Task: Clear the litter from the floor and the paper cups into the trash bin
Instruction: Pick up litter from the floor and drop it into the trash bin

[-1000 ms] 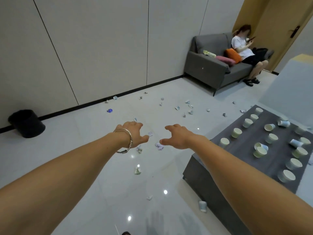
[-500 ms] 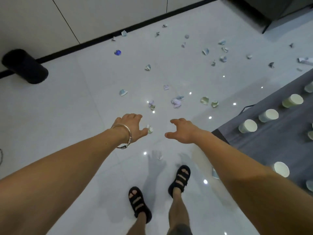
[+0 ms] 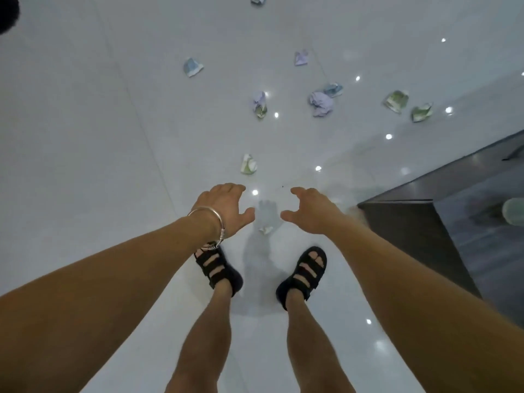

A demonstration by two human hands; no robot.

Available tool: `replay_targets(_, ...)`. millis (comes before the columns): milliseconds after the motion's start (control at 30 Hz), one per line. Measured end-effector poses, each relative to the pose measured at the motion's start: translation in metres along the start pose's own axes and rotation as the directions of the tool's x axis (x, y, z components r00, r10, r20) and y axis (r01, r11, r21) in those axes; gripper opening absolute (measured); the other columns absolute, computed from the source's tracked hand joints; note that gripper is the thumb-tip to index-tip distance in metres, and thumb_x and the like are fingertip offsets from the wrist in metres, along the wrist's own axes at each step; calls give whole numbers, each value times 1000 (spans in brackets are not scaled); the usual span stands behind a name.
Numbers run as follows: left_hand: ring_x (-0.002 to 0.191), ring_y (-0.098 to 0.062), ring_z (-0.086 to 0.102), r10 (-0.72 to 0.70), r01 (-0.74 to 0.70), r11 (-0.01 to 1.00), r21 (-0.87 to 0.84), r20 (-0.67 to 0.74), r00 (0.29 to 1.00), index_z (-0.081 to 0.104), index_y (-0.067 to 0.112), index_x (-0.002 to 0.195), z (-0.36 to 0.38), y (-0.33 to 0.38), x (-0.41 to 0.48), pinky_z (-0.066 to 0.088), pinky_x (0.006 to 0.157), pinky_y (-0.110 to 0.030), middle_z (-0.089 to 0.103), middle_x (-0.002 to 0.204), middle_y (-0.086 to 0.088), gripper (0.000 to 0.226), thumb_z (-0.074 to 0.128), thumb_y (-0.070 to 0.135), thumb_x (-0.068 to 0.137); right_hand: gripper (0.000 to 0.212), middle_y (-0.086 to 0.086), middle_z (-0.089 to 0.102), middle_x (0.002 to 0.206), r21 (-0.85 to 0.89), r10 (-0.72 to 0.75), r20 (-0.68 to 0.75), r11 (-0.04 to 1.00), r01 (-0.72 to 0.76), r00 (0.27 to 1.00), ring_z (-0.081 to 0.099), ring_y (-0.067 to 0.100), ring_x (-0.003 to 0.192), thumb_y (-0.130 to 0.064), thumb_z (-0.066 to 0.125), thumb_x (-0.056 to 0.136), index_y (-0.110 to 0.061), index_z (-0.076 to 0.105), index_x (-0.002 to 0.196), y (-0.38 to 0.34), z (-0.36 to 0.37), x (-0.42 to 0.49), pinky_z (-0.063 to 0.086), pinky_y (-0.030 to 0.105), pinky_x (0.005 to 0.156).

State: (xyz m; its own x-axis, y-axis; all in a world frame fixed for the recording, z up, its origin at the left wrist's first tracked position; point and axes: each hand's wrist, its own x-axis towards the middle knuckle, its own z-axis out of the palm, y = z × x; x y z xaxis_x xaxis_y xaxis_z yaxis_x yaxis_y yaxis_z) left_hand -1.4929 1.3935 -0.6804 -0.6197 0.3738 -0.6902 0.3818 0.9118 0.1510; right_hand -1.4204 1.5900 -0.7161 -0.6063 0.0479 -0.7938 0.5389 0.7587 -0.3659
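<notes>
Several crumpled paper scraps lie on the glossy white floor. A small white scrap point(image 3: 266, 230) sits between my two hands, just in front of my sandalled feet. A green-white scrap point(image 3: 248, 164) lies a little farther out. More scraps lie beyond: a purple-green one point(image 3: 259, 104), a lilac wad point(image 3: 321, 104), a pale blue one point(image 3: 192, 67) and two green ones point(image 3: 397, 101). My left hand point(image 3: 224, 207), with a silver bangle, and my right hand point(image 3: 310, 211) hover above the floor, fingers spread and relaxed, holding nothing. One paper cup point(image 3: 513, 211) shows blurred on the dark table.
The dark grey low table point(image 3: 442, 239) stands at the right, its corner close to my right arm. The black trash bin point(image 3: 7, 17) barely shows at the top left corner. My feet in black sandals point(image 3: 217, 268) stand below my hands.
The view has tilted further down and closer to the floor. Both hands have lowered toward the small white scrap near my feet. The sofa, wall and most cups have left the view.
</notes>
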Motion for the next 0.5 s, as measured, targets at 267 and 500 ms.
replay_targets(267, 136, -22, 30, -16, 24, 996, -91, 80, 997, 27, 21, 146, 147, -56, 138, 29, 106, -38, 31, 151, 0, 65, 43, 52, 91, 71, 9, 42, 135, -80, 25, 17, 996, -23, 1000, 52, 32, 112, -45, 59, 91, -24, 25, 149, 50, 169, 166, 43, 39, 84)
replay_targets(500, 136, -20, 30, 15, 11, 985, -175, 144, 990, 25, 22, 147, 252, -98, 188, 29, 107, -34, 31, 151, 2, 67, 44, 50, 90, 55, 8, 37, 131, -190, 17, 0, 982, -17, 1000, 54, 31, 95, -25, 61, 86, -22, 37, 136, 76, 279, 257, 45, 35, 73)
